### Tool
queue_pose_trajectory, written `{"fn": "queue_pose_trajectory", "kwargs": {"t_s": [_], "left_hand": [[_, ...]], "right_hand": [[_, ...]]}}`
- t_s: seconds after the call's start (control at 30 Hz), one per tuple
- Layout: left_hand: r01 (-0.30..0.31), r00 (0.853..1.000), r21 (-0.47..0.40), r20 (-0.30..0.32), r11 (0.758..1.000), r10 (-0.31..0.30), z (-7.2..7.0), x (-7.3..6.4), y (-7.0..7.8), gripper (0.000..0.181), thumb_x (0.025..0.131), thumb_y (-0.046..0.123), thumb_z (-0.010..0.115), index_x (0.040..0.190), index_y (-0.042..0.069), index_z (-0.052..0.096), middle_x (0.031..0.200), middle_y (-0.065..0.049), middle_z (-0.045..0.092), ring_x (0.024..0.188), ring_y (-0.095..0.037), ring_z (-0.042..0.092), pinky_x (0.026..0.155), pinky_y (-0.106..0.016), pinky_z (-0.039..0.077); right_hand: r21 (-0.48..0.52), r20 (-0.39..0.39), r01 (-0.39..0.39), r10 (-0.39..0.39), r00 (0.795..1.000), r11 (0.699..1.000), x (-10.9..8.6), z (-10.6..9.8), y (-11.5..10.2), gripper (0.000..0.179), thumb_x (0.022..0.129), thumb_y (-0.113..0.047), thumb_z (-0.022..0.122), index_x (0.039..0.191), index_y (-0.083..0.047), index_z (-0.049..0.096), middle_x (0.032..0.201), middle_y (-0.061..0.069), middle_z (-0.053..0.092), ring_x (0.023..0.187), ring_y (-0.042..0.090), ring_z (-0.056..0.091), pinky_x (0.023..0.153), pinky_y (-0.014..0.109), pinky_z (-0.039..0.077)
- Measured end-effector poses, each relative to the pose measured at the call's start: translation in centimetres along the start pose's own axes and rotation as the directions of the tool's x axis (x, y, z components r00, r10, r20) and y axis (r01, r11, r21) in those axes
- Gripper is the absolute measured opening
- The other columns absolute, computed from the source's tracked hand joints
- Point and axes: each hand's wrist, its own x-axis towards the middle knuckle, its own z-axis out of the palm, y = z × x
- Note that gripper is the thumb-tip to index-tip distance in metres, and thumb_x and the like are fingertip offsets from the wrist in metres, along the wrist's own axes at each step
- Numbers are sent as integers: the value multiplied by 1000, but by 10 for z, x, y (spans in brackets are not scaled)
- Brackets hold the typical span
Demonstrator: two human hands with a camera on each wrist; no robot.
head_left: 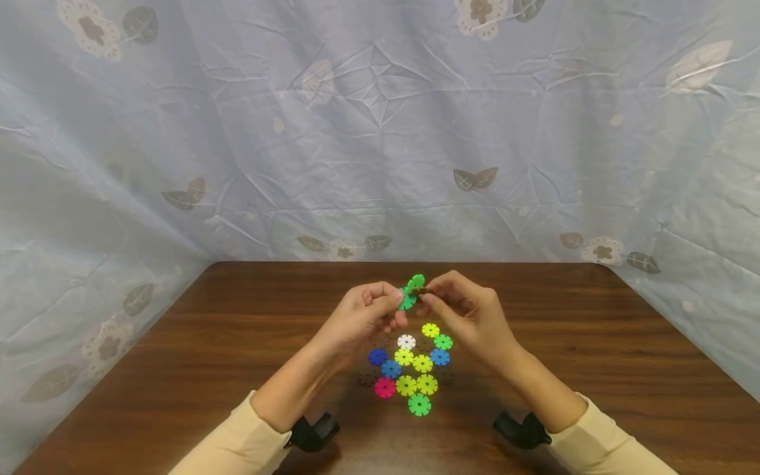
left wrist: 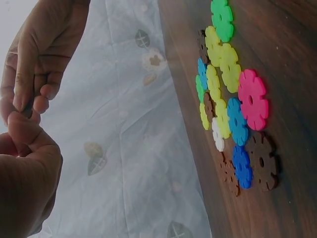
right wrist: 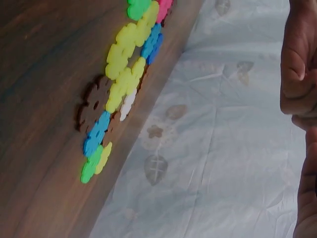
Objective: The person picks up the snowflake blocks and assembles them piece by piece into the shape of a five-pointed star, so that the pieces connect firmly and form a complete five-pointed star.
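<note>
Left hand (head_left: 363, 315) pinches two green discs (head_left: 407, 303), one overlapping the other; right hand (head_left: 476, 323) pinches a brown disc (head_left: 421, 291), nearly edge-on beside them. Held pieces are raised above the counter (head_left: 237, 330), where coloured discs (head_left: 406, 386) lie clustered flat.

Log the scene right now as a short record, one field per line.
Left grip: pinches lower green disc
Upper green disc: at the lower one; slotted together or not, unclear
Right grip: pinches brown piece, close by the green discs
Lying on table: five yellow discs, two flat green discs, two light blue discs, one dark blue disc, one pink disc, one white disc, some brown discs
Visibility: brown discs blend into the wood in the head view
Backdrop: pale cloth, leaf and flower print
</note>
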Motion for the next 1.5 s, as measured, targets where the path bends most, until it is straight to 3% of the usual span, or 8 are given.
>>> {"fn": "queue_pose_trajectory", "kwargs": {"t_s": [0.27,0.43,0.63,0.77,0.93,1.07,1.33,1.5], "left_hand": [[35,999,128,-9,991,-34,-2,0,1,19,111,19,52,107,2,61,76,6,71,74,-7,63,72,-21,54],[-52,998,299,-14,953,59,-5,2,1,27,110,21,54,112,-4,64,79,-4,73,78,-10,67,75,-24,56],[-189,961,640,-35,745,274,-9,0,2,23,109,23,58,110,6,72,92,-12,77,78,-13,69,72,-27,56],[-259,924,743,4,618,382,-7,-2,6,18,106,24,63,112,9,72,95,-4,76,80,-14,66,72,-28,56],[-333,867,867,127,371,482,-4,-4,6,26,98,28,75,117,10,71,105,1,72,96,-15,61,80,-29,54],[-334,852,904,170,265,496,-1,-5,5,29,96,30,78,116,10,71,106,0,70,96,-17,58,78,-28,52],[-297,860,923,148,244,487,-1,-7,6,26,94,28,80,110,10,72,102,1,70,93,-16,57,76,-27,52],[-220,892,944,93,245,442,-5,-4,5,25,94,31,81,107,11,72,97,1,69,89,-15,53,72,-26,49]], "right_hand": [[-55,33,-39,41,999,998,1,-5,2,19,93,16,66,105,2,67,91,18,77,83,4,76,71,24,63],[-81,36,-38,41,999,996,3,-7,4,18,92,15,68,104,0,67,91,16,76,83,6,77,69,25,63],[-121,37,-39,43,998,992,4,-8,6,18,93,12,69,103,-2,68,90,12,76,80,12,77,68,28,63],[-145,22,-54,57,998,988,4,-8,6,18,92,12,71,102,-2,68,89,10,77,82,4,75,67,27,63],[-153,26,-48,52,998,987,2,-7,7,18,92,11,71,102,-4,68,89,9,76,79,3,72,68,23,61],[-155,36,-36,42,998,987,1,-5,8,18,93,9,72,102,-6,69,90,7,75,76,5,72,68,23,61],[-201,52,-62,74,996,978,0,-5,8,16,94,5,72,102,-8,69,92,5,75,79,5,70,70,24,61],[-259,45,-138,154,987,956,1,-12,9,11,97,1,71,102,-9,69,94,4,77,84,5,71,72,26,62]]}}
